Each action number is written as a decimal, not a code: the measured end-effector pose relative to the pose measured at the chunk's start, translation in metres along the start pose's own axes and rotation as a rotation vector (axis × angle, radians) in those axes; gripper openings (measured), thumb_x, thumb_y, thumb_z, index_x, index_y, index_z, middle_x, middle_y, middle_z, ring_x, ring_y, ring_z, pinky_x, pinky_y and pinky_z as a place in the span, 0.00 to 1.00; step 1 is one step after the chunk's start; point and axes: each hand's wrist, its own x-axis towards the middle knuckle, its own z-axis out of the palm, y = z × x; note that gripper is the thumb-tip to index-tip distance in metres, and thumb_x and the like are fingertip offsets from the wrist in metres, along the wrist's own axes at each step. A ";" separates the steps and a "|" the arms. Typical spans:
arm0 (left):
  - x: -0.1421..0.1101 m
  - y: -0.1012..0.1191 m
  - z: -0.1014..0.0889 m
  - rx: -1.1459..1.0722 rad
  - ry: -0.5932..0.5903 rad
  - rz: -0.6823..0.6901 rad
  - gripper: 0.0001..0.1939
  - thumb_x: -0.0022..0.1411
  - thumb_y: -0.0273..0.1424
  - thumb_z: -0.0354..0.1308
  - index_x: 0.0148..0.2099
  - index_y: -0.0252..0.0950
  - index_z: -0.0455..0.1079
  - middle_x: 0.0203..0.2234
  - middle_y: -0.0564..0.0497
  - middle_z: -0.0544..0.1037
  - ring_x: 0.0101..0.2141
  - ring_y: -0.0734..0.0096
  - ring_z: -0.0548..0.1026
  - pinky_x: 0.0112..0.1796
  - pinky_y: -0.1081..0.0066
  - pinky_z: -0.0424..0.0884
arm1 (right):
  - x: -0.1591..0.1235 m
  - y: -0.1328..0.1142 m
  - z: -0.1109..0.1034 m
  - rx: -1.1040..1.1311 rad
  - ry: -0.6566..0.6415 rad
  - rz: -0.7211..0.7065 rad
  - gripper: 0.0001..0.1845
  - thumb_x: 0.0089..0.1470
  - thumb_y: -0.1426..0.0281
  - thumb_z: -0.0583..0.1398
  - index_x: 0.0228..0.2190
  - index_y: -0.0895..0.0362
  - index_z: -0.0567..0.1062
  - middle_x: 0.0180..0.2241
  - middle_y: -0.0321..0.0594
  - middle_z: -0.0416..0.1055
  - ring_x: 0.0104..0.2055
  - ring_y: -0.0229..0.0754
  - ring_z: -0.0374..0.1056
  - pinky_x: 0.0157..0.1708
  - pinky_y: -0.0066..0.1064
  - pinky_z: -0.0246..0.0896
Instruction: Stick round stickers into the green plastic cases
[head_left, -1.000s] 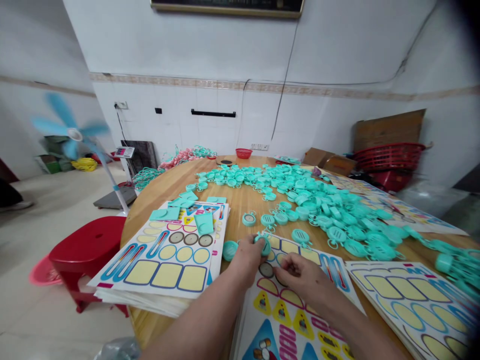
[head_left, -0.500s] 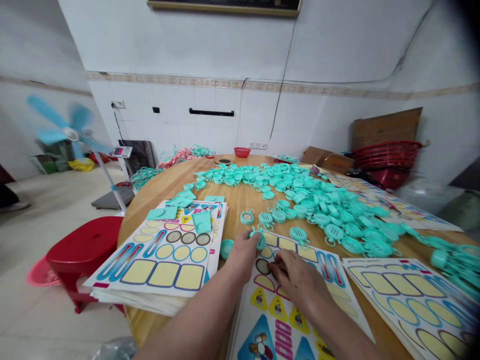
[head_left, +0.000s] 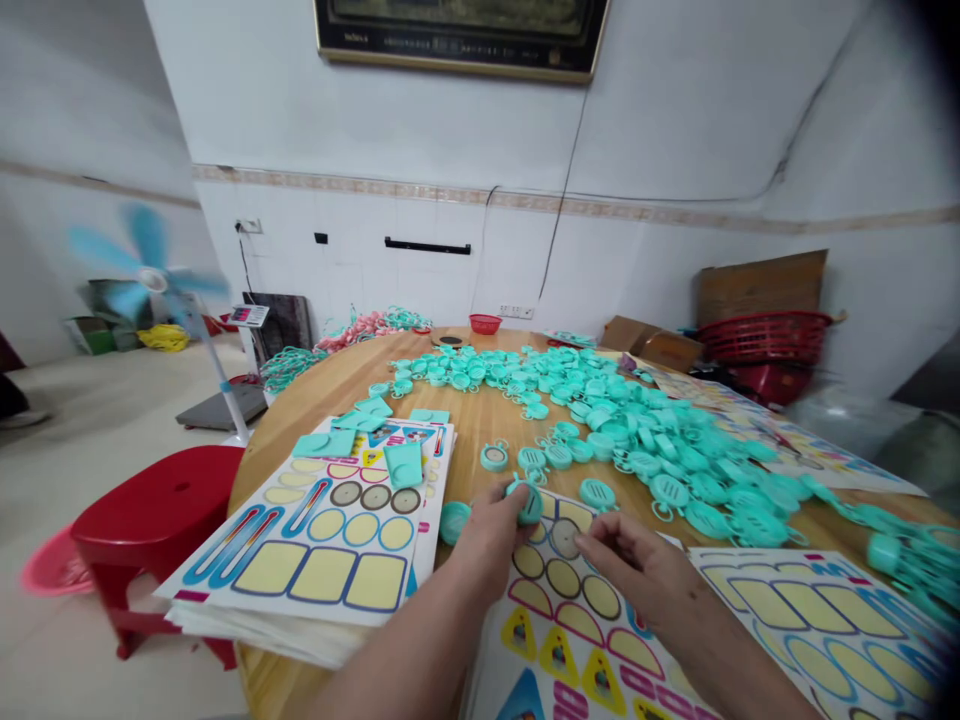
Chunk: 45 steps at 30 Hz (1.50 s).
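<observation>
My left hand (head_left: 486, 540) is closed round a teal toy stopwatch (head_left: 529, 503) with a ring at its top. Between the thumb and fingers of my right hand (head_left: 637, 565) is a grey round dial sticker (head_left: 564, 538), just right of the stopwatch. Both hands are over a sticker sheet (head_left: 517, 625) printed with triangles, ovals and rounded squares; bare yellow circles show in one row. Another teal stopwatch (head_left: 494, 457), bearing a dial, lies beyond my left hand. A round teal piece (head_left: 454, 522) sits beside that hand.
A heap of teal stopwatches (head_left: 645, 430) spreads across the wooden table (head_left: 315, 385). Sticker sheets are stacked at left (head_left: 300, 540) and right (head_left: 832, 600), with flat teal pieces (head_left: 403, 465) on the left stack. A red stool (head_left: 161, 500) and a fan (head_left: 154, 280) stand left.
My right hand has lifted the round dial sticker off the sheet and moved slightly right, beside the stopwatch. My left hand still holds the stopwatch. The view has tilted up a little.
</observation>
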 end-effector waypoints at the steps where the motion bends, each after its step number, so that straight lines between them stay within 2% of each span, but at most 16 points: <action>1: -0.002 0.001 0.002 -0.041 -0.033 -0.011 0.10 0.55 0.32 0.59 0.38 0.31 0.68 0.29 0.48 0.72 0.30 0.73 0.71 0.33 0.73 0.70 | 0.001 0.000 -0.003 0.000 0.026 -0.004 0.14 0.48 0.58 0.57 0.23 0.55 0.65 0.20 0.29 0.57 0.22 0.34 0.54 0.21 0.25 0.50; 6: -0.015 0.006 0.015 -0.251 -0.192 -0.110 0.12 0.62 0.34 0.50 0.38 0.29 0.66 0.33 0.43 0.73 0.33 0.70 0.72 0.37 0.70 0.71 | 0.003 0.005 -0.017 -0.048 0.069 0.020 0.13 0.49 0.58 0.56 0.25 0.54 0.66 0.20 0.29 0.57 0.22 0.34 0.53 0.20 0.25 0.49; 12: -0.025 0.004 0.023 -0.276 -0.311 -0.187 0.13 0.64 0.35 0.47 0.41 0.29 0.66 0.39 0.40 0.73 0.37 0.64 0.73 0.39 0.66 0.70 | -0.002 0.000 -0.027 -0.140 0.068 0.008 0.11 0.50 0.59 0.57 0.25 0.53 0.64 0.20 0.29 0.58 0.22 0.35 0.54 0.20 0.25 0.50; 17: -0.026 0.000 0.022 -0.258 -0.315 -0.196 0.11 0.62 0.35 0.50 0.42 0.32 0.65 0.39 0.41 0.73 0.37 0.65 0.73 0.38 0.66 0.71 | -0.006 -0.003 -0.027 -0.163 0.061 -0.017 0.11 0.51 0.60 0.56 0.25 0.53 0.64 0.22 0.31 0.62 0.23 0.35 0.59 0.22 0.26 0.54; 26: -0.026 -0.004 0.022 -0.284 -0.382 -0.202 0.15 0.58 0.35 0.55 0.44 0.30 0.66 0.40 0.40 0.73 0.40 0.62 0.72 0.42 0.64 0.69 | -0.004 0.005 -0.027 -0.149 0.015 -0.050 0.08 0.51 0.61 0.57 0.27 0.53 0.65 0.25 0.32 0.67 0.29 0.38 0.65 0.28 0.27 0.61; 30: -0.025 -0.008 0.021 -0.307 -0.405 -0.218 0.15 0.60 0.35 0.54 0.45 0.30 0.65 0.41 0.40 0.72 0.40 0.64 0.72 0.43 0.65 0.69 | -0.003 0.001 -0.026 -0.135 0.014 -0.045 0.08 0.51 0.62 0.57 0.26 0.53 0.65 0.24 0.32 0.67 0.28 0.38 0.65 0.27 0.27 0.59; 35: -0.026 -0.012 0.021 -0.310 -0.461 -0.173 0.15 0.59 0.35 0.55 0.45 0.30 0.66 0.42 0.41 0.72 0.41 0.63 0.71 0.43 0.66 0.68 | -0.003 -0.005 -0.025 -0.128 0.030 -0.006 0.08 0.50 0.64 0.56 0.24 0.53 0.64 0.23 0.32 0.66 0.27 0.38 0.65 0.24 0.27 0.56; 45: -0.029 -0.012 0.024 -0.349 -0.457 -0.162 0.13 0.59 0.33 0.56 0.42 0.29 0.67 0.40 0.41 0.72 0.39 0.65 0.71 0.43 0.66 0.69 | -0.002 -0.002 -0.025 -0.114 0.050 -0.007 0.08 0.49 0.63 0.56 0.24 0.53 0.64 0.23 0.31 0.66 0.27 0.38 0.65 0.24 0.26 0.57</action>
